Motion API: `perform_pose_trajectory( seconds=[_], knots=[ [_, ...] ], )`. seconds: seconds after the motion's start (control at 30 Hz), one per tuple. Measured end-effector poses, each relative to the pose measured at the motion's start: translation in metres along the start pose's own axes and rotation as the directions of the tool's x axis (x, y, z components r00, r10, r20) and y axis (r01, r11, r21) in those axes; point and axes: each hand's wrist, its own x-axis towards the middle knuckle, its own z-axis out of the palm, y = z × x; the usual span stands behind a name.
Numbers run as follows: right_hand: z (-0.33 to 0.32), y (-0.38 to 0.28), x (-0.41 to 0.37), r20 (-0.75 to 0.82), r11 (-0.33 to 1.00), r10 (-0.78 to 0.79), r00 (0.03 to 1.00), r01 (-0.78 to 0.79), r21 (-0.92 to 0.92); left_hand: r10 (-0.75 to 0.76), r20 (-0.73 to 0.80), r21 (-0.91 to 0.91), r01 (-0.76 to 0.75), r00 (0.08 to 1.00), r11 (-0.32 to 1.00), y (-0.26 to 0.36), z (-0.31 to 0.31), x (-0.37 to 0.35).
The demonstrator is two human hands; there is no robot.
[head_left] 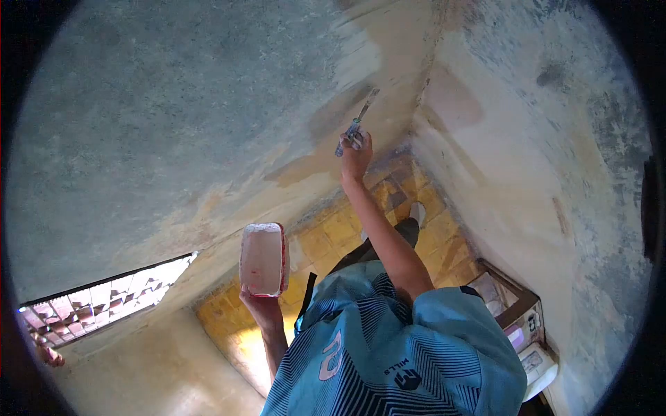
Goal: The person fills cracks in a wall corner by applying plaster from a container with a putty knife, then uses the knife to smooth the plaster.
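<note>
My right hand [357,156] is closed round the handle of a narrow putty knife [360,123]. Its blade points up and to the right, with the tip at a darker, damp-looking patch on the wall [229,125]. Lower and to the left, my left hand [262,305] grips one end of a rectangular tub [265,260] from below. The tub has a red outside, a white-smeared rim and pale paste over its inside. White smears show on the fingers of my right hand.
A second wall [513,159] meets the first at a corner beyond my right hand. Yellow tiles cover the floor [319,236]. A grated window opening [111,298] lies at lower left. At lower right stands a glass-sided cabinet [510,298] beside a white appliance [538,367].
</note>
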Motion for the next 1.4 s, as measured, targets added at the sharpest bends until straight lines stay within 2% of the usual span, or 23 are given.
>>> perform_pose_trajectory(
  seconds=[0.07,0.17,0.27,0.37,0.4,0.5,0.6,0.7,0.8,0.83,0.93,1.03,1.13,1.23,1.27,1.37,1.4],
  knots=[
    [0.003,0.011,0.006,0.006,0.996,-0.062,0.998,0.061,0.071,-0.022,-0.034,-0.031,0.021,0.999,0.999,0.0,-0.003,-0.002],
    [0.01,0.015,0.007,0.018,0.997,-0.033,0.999,0.034,-0.075,-0.025,-0.016,-0.006,0.025,1.0,1.0,0.003,-0.004,-0.003],
    [0.022,0.011,-0.002,0.016,1.0,0.017,1.0,-0.017,-0.018,-0.018,-0.003,-0.007,0.018,1.0,1.0,0.003,-0.005,-0.005],
    [0.026,0.023,-0.023,0.107,0.995,0.102,0.989,-0.099,-0.031,-0.024,0.003,-0.005,0.024,1.0,1.0,0.006,-0.001,-0.007],
    [0.03,-0.013,-0.043,0.091,0.994,0.071,0.993,-0.063,-0.086,-0.025,0.007,0.001,0.025,1.0,1.0,0.007,0.001,-0.007],
    [0.026,-0.007,-0.057,0.117,0.992,0.103,0.988,-0.11,0.053,0.0,-0.011,0.03,0.0,1.0,1.0,0.002,-0.004,-0.003],
    [0.016,-0.02,-0.032,0.111,0.99,0.073,0.991,-0.085,0.113,-0.01,-0.008,0.015,0.01,1.0,1.0,0.003,-0.002,-0.003],
    [0.012,-0.04,0.001,0.089,0.994,0.109,0.99,-0.108,-0.009,0.014,-0.089,-0.032,-0.017,0.996,0.999,0.01,0.016,-0.008],
    [0.018,-0.025,0.015,0.08,0.991,0.12,0.989,-0.114,-0.076,-0.009,-0.006,0.014,0.009,1.0,1.0,0.005,0.0,-0.006],
    [0.02,-0.015,0.019,0.094,0.988,0.129,0.987,-0.12,-0.102,-0.008,-0.029,0.014,0.008,1.0,1.0,0.002,-0.002,-0.005],
    [0.032,-0.024,-0.01,0.065,0.999,0.035,0.997,-0.033,-0.028,-0.012,-0.084,0.0,0.012,0.996,1.0,0.006,0.008,-0.008],
    [0.037,-0.019,-0.044,0.171,0.993,0.11,0.979,-0.101,-0.06,-0.024,-0.094,-0.024,0.022,0.995,0.999,0.003,0.003,-0.007],
    [0.04,0.018,-0.08,0.229,0.998,0.065,0.971,-0.066,-0.002,-0.016,-0.063,-0.032,0.014,0.998,0.999,0.002,0.001,-0.005],
    [0.031,-0.008,-0.082,0.262,0.967,0.188,0.947,-0.226,0.122,-0.004,-0.027,-0.048,0.003,1.0,0.999,0.002,-0.001,-0.001],
    [0.026,-0.038,-0.071,0.255,0.957,0.267,0.929,-0.288,0.044,-0.007,-0.039,-0.042,0.006,0.999,0.999,0.002,0.0,-0.001],
    [0.021,0.005,-0.003,0.112,0.993,0.023,0.993,-0.01,-0.114,-0.01,-0.049,-0.027,0.009,0.999,1.0,0.0,-0.001,-0.001],
    [0.022,-0.009,0.005,0.131,0.995,0.08,0.988,-0.071,-0.067,-0.008,-0.048,-0.022,0.007,0.999,1.0,-0.001,-0.002,-0.001]
  ],
)
